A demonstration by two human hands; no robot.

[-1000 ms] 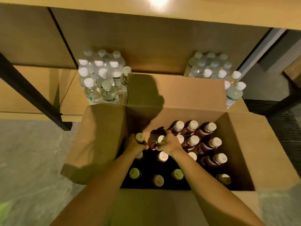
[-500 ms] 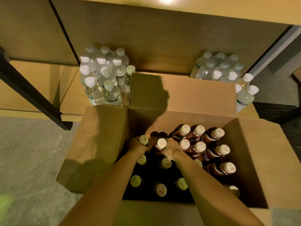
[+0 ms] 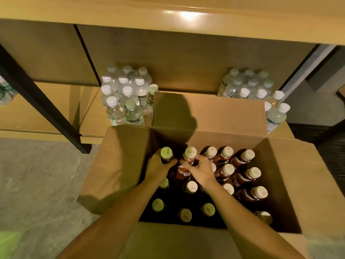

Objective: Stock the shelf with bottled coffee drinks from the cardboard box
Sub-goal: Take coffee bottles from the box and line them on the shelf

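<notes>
On the far left edge, a few water bottles (image 3: 4, 94) are cut off and blurred behind a dark shelf post (image 3: 43, 107). Right of it, a pack of clear bottles (image 3: 125, 98) stands on the low shelf (image 3: 93, 118), its front partly hidden by the raised flap of the cardboard box (image 3: 119, 165). Inside the box, the left hand (image 3: 158, 166) wraps its fingers around the neck of a green-capped bottle (image 3: 166, 153) whose body is lost in shadow. The right hand (image 3: 200, 171) curls around a cream-capped coffee bottle (image 3: 188, 161), which stands higher than its neighbours, with its label half covered. Near-side bottles are too dark to identify. Another water pack (image 3: 246, 85) sits behind the box, mostly hidden.
</notes>
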